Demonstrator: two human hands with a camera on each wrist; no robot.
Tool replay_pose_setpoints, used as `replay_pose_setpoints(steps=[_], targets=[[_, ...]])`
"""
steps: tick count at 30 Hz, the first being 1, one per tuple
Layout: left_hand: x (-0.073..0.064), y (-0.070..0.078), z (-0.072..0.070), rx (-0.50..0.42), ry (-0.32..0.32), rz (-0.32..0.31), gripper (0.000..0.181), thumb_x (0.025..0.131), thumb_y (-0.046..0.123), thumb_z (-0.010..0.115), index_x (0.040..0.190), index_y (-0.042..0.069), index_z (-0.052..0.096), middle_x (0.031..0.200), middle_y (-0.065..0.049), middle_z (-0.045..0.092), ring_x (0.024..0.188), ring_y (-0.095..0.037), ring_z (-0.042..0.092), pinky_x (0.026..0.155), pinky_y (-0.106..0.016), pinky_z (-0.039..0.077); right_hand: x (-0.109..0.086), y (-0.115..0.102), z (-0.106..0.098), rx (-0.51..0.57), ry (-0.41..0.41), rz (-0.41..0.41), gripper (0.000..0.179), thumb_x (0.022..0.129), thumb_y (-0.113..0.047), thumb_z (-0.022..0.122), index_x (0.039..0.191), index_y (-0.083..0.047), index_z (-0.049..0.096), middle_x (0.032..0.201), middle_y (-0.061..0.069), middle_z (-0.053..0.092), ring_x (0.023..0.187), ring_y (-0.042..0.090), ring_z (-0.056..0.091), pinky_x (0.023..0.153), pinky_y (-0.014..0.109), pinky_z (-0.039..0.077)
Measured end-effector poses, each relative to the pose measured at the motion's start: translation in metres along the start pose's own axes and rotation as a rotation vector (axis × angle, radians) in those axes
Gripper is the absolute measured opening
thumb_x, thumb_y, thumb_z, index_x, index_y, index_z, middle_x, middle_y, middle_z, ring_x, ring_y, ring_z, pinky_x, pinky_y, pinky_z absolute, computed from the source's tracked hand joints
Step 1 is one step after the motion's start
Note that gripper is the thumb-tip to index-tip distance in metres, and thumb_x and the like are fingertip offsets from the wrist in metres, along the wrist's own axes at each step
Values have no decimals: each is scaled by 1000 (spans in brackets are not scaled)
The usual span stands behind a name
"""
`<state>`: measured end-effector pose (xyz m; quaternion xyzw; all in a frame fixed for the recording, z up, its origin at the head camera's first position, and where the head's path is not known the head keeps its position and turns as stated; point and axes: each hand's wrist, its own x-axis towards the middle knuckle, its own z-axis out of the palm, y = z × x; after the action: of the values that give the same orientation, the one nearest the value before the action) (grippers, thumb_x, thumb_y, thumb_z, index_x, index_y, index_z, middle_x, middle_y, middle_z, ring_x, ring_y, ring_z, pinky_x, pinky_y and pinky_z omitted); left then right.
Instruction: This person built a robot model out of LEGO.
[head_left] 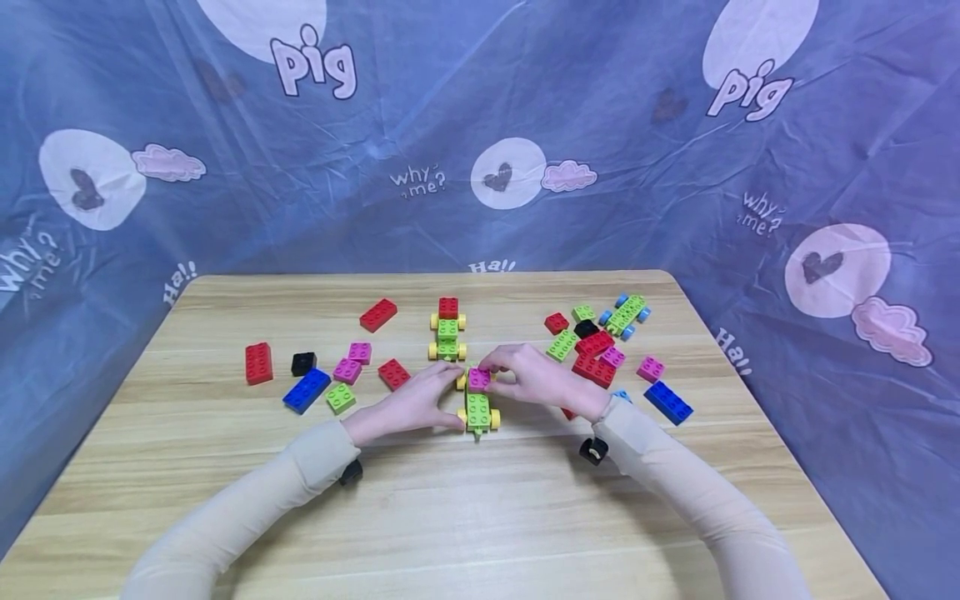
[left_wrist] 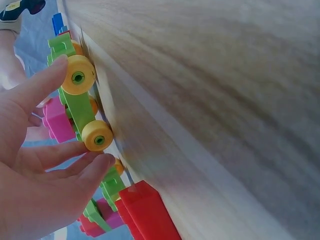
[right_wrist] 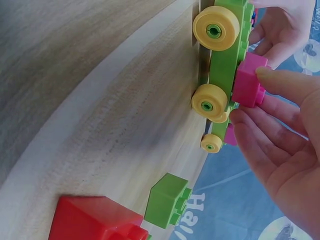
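Observation:
A light-green toy car base with yellow wheels stands mid-table. My left hand grips it from the left; in the left wrist view its thumb lies at one yellow wheel and its fingers at the other. On the far part of the base sits a pink building brick. My right hand pinches this brick between thumb and fingers, and the right wrist view has the brick right against the studded top. Directly beyond stands another green car base bearing a red brick.
Left of the hands lie red bricks, a black brick, a blue brick and pink bricks. On the right are a pile of bricks, a blue-wheeled green car base and a dark blue brick.

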<state>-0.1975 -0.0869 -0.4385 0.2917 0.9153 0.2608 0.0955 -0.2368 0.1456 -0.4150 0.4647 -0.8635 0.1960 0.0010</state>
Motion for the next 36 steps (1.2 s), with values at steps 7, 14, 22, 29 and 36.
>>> replay_pose_setpoints(steps=[7,14,22,29,36], targets=[[0,0,0,12,1,10,92,75,37,85,144,-8,43,143,-21,51,131,-34,53,115,-47,42,1,1,2,2,-12,22,26,91,-22,72,111,-7,71,108,8,75,98,17,71,86,26,59],[1,0,1,14,-1,15,92,75,36,85,144,-8,43,142,-21,52,130,-34,53,114,-46,43,1,-1,2,0,-10,43,26,92,-23,71,112,-7,71,108,8,75,97,17,72,85,25,59],[1,0,0,14,-4,4,92,74,36,85,144,-7,44,145,-21,50,133,-35,52,115,-47,41,3,-3,4,3,-6,58,23,91,-21,71,109,-7,72,104,6,75,91,15,71,80,22,59],[1,0,0,12,-4,-3,92,74,37,85,144,-5,44,145,-19,51,132,-34,52,115,-47,41,4,-5,3,37,-18,84,22,90,-19,72,108,-6,71,102,7,74,89,18,71,78,30,61],[1,-1,0,17,-7,-3,93,74,38,85,145,-5,43,145,-19,50,133,-34,52,115,-47,41,6,-9,1,31,-28,101,22,89,-18,74,107,-6,72,97,5,73,84,17,70,74,28,61]])
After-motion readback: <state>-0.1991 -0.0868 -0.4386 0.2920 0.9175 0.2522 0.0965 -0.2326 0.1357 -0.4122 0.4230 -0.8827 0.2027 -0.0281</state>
